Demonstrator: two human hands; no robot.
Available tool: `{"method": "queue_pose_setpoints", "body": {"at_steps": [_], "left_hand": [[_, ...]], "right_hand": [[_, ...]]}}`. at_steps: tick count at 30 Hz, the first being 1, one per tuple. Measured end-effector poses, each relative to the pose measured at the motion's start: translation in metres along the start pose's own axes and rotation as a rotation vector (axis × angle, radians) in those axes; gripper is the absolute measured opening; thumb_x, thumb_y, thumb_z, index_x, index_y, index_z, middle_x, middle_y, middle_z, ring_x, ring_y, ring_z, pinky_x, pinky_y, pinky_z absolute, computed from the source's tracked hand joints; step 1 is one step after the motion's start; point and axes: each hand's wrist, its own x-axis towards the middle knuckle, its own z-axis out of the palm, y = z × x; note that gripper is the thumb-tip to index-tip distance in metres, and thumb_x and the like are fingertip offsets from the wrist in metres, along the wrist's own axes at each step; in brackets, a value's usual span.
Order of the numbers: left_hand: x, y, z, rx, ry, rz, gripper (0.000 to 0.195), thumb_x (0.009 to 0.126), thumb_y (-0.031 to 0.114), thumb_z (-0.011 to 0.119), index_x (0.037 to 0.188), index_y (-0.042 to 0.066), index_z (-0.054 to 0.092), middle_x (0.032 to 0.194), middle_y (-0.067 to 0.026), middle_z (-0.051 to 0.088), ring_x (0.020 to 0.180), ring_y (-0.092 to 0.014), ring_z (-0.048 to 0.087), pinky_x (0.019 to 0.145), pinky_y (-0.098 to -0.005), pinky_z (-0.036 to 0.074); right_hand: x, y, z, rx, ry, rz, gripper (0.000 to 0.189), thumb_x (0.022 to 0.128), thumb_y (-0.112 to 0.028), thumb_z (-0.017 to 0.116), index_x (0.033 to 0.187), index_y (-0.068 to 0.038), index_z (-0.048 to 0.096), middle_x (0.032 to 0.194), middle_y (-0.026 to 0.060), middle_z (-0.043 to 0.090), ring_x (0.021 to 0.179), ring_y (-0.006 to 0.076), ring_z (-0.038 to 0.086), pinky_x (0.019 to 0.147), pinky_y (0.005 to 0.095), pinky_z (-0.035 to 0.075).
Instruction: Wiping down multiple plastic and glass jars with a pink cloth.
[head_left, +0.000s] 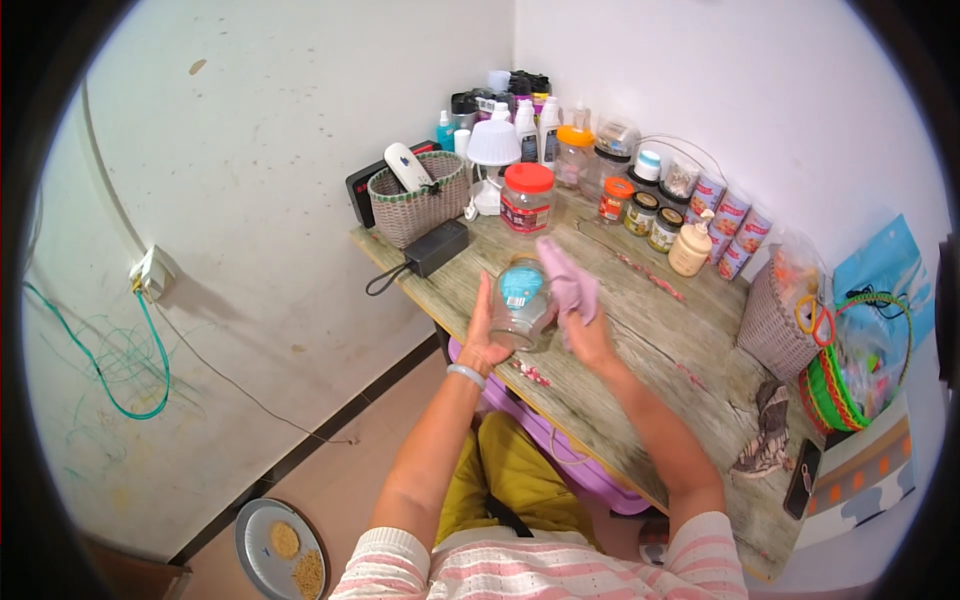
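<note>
My left hand (484, 326), with a pale bangle at the wrist, grips a clear jar (517, 319) from its left side and bottom. The jar bears a blue label with writing and is held tilted over the near edge of the wooden-patterned table (637, 360). My right hand (586, 330) grips a bunched pink cloth (568, 277) at the jar's right side. Part of the cloth rises above my fingers beside the jar's top. Behind the jar stands a larger jar with a red lid (529, 196).
A woven basket (420, 199), a black case (439, 249) and a white lamp (493, 146) stand at the back left. Jars, cans and a pump bottle (690, 249) line the wall. At right are a green basket (840, 390), a patterned cloth (765, 435) and a phone (802, 480).
</note>
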Motion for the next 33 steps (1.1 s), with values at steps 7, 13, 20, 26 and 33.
{"method": "queue_pose_setpoints", "body": {"at_steps": [7,13,20,26,33], "left_hand": [[0.001,0.003,0.001,0.009,0.127,0.075,0.066,0.085,0.056,0.068,0.132,0.012,0.054,0.129,-0.0104,0.06,0.118,-0.029,0.059,0.104,-0.0474,0.045],[-0.001,0.005,0.012,0.046,0.142,0.075,0.061,0.085,0.054,0.069,0.129,0.012,0.058,0.127,-0.0093,0.062,0.119,-0.028,0.058,0.105,-0.0458,0.045],[0.006,0.001,0.003,0.051,0.088,0.145,0.063,0.085,0.057,0.067,0.128,0.012,0.057,0.126,-0.0095,0.061,0.115,-0.027,0.06,0.103,-0.0449,0.047],[0.011,-0.002,-0.009,0.046,0.147,0.168,0.073,0.084,0.064,0.063,0.129,0.007,0.055,0.121,-0.0157,0.063,0.106,-0.03,0.064,0.096,-0.0475,0.052],[0.012,-0.001,-0.011,-0.015,0.077,0.167,0.078,0.086,0.067,0.058,0.133,0.004,0.052,0.122,-0.0194,0.062,0.108,-0.034,0.063,0.094,-0.0496,0.052]], "right_hand": [[0.003,0.027,0.032,-0.187,0.038,-0.458,0.069,0.079,0.01,0.048,0.146,-0.001,0.035,0.15,0.0229,0.037,0.141,0.038,0.034,0.117,0.0407,0.026],[-0.001,0.033,0.028,-0.1,0.031,-0.262,0.065,0.079,0.012,0.047,0.143,0.001,0.04,0.147,0.0225,0.042,0.14,0.0363,0.037,0.115,0.0403,0.031],[-0.021,0.026,0.028,-0.104,-0.006,-0.346,0.065,0.077,0.014,0.045,0.14,0.001,0.045,0.147,0.0248,0.041,0.14,0.0391,0.037,0.114,0.0402,0.031],[-0.062,0.015,0.032,-0.179,-0.007,-0.498,0.063,0.078,0.014,0.042,0.14,0.006,0.044,0.144,0.0231,0.047,0.141,0.0325,0.037,0.116,0.0362,0.025],[-0.086,0.001,-0.006,-0.071,-0.13,-0.199,0.058,0.078,0.013,0.045,0.135,0.005,0.048,0.141,0.0226,0.049,0.133,0.0321,0.047,0.109,0.0376,0.037]]}}
